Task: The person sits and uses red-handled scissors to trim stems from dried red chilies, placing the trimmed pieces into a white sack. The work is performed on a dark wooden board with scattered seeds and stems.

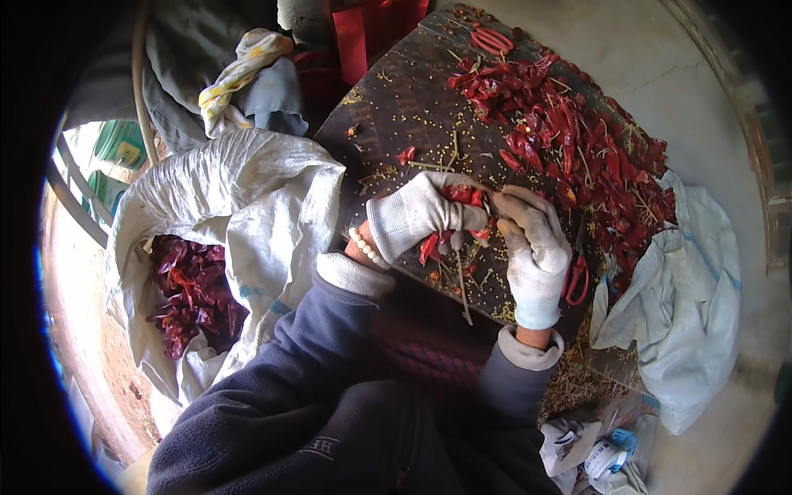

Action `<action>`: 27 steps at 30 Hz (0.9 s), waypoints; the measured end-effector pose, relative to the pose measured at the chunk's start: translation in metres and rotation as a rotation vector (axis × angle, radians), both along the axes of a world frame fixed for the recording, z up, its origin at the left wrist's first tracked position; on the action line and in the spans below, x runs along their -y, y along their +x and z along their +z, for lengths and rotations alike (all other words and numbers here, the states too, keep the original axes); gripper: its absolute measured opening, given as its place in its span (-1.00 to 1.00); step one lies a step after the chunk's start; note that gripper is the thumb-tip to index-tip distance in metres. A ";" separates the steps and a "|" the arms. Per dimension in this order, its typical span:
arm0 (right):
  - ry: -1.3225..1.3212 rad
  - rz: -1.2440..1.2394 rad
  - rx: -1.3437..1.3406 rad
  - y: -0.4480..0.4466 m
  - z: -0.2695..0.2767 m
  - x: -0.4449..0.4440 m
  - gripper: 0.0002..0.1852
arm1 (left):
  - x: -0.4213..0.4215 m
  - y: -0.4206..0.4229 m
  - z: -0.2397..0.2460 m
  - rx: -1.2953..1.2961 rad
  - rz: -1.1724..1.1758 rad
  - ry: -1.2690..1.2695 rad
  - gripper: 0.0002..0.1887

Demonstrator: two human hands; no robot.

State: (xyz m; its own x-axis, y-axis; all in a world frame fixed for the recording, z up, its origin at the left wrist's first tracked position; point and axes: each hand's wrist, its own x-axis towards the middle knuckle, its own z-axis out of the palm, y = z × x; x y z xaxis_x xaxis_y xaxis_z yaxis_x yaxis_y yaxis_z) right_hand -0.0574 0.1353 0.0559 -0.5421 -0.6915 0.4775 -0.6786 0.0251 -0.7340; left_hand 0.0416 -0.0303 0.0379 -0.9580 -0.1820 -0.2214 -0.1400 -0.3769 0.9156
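Observation:
My left hand [424, 207], in a whitish work glove, is closed around dried red chili peppers [463, 194]. Bits of red pepper also poke out below its fingers. Close by, my gloved right hand [535, 238] has its fingers bent, the tips reaching the left fingertips beside the peppers. Whether it pinches a pepper or stem is hidden. Both hands are over the near edge of a dark board [396, 93] strewn with yellow seeds and stems. Beside my right wrist lie red-handled scissors [576, 281].
A big heap of dried chilies [569, 136] covers the board's right side, reaching a white woven sack [693, 297]. Another red-handled tool [492, 41] lies at the far end. On my left, an open woven sack [278, 179] holds red pepper pieces [195, 291].

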 end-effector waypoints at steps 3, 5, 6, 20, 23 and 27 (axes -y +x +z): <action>-0.006 0.040 -0.047 -0.002 0.001 -0.002 -0.73 | -0.001 0.002 0.000 -0.011 -0.026 0.029 -0.72; 0.008 0.045 -0.087 -0.004 0.000 -0.003 -0.71 | -0.001 0.002 0.000 0.008 -0.046 0.048 -0.66; 0.026 0.038 -0.115 -0.004 -0.002 -0.003 -0.69 | -0.001 0.001 -0.001 0.030 -0.058 0.044 -0.63; 0.086 0.058 0.123 -0.005 -0.020 -0.003 -0.89 | -0.001 0.000 0.004 0.102 -0.189 -0.147 -0.79; -0.051 0.091 0.406 -0.001 -0.029 -0.001 -0.81 | 0.002 0.003 0.002 0.085 -0.177 -0.162 -0.80; -0.525 0.337 1.180 -0.006 -0.041 0.003 -0.79 | 0.006 0.001 -0.003 0.007 -0.197 -0.249 -0.82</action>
